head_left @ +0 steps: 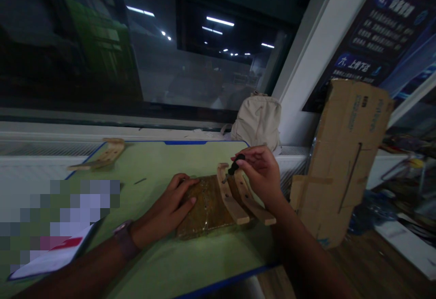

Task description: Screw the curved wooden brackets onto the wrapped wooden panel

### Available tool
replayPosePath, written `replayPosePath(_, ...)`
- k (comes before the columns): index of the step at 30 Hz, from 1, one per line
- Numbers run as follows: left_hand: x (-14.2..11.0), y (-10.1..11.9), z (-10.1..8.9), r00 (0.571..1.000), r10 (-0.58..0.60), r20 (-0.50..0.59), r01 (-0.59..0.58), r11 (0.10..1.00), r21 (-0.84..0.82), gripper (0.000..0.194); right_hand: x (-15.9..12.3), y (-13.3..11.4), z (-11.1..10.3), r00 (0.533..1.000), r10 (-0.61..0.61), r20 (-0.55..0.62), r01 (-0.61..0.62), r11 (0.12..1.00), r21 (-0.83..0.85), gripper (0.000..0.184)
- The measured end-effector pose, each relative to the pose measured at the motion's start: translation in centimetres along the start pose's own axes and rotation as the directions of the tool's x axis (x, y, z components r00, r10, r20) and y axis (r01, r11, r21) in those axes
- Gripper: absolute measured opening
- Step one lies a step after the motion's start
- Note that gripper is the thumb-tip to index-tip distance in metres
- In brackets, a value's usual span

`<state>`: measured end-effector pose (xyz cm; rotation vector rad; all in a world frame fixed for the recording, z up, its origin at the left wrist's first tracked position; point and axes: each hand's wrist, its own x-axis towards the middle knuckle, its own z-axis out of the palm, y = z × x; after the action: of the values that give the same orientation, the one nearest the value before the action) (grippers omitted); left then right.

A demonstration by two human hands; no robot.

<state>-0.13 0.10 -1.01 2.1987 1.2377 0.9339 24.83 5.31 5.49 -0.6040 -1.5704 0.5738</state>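
Note:
My right hand (262, 171) pinches a small black-handled tool (236, 164), its greyish tip angled down at the upper part of a curved wooden piece (227, 195) with dark holes. The tip's exact kind is too small to tell. A second, similar curved wooden piece (248, 196) lies alongside, close under that hand. Both rest on a brown slab wrapped in shiny tape (204, 208). My left hand (175, 203) lies with fingers apart on the slab's left side, holding nothing.
Beneath everything is a green tabletop (150, 158) with blue edging. Another curved wooden piece (111, 153) sits at its far left corner, near a thin dark stick (140, 181). A beige backpack (259, 119) stands behind, by the window. Flattened cardboard (344, 162) leans at the right.

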Motion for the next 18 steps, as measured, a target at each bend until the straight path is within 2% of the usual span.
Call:
replayPosePath(3, 0.0, 0.3, -0.2, 1.0, -0.006, 0.017, 0.006, 1.0, 0.003, 0.037, 0.2, -0.2, -0.5, 0.991, -0.129, -0.021, 0.119, 0.961, -0.249, 0.019)
replayPosePath(5, 0.1, 0.5, -0.3, 1.0, -0.014, 0.018, 0.013, 1.0, 0.007, 0.037, 0.4, -0.5, -0.8, 0.976, -0.206, 0.065, 0.215, 0.908, -0.36, 0.015)
replayPosePath(8, 0.2, 0.7, -0.4, 0.999, -0.024, 0.022, 0.024, 1.0, 0.008, 0.038, 0.6, -0.8, -0.8, 0.957, -0.187, 0.22, 0.253, 0.909, -0.33, 0.023)
replayPosePath(11, 0.2, 0.7, -0.4, 0.999, -0.023, 0.03, 0.022, 1.0, 0.007, 0.039, 0.5, -0.3, -0.7, 0.95, -0.12, 0.287, 0.184, 0.961, -0.208, 0.03)
replayPosePath(12, 0.2, 0.6, -0.3, 0.999, -0.02, 0.027, 0.02, 1.0, 0.007, 0.038, 0.4, 0.0, -0.7, 0.958, -0.1, 0.27, 0.153, 0.971, -0.184, 0.029)
replayPosePath(14, 0.1, 0.5, -0.3, 1.0, -0.012, 0.016, 0.012, 1.0, 0.006, 0.038, 0.2, 0.5, -0.7, 0.984, -0.081, 0.161, 0.112, 0.976, -0.187, 0.023)
replayPosePath(16, 0.1, 0.4, -0.2, 1.0, -0.006, 0.009, 0.006, 1.0, 0.004, 0.037, 0.0, 0.6, -0.7, 0.993, -0.104, 0.062, 0.116, 0.965, -0.237, 0.02)
replayPosePath(18, 0.1, 0.4, -0.3, 1.0, -0.004, 0.015, 0.004, 1.0, 0.003, 0.037, 0.1, 0.3, -0.8, 0.986, -0.154, 0.067, 0.167, 0.945, -0.281, 0.02)
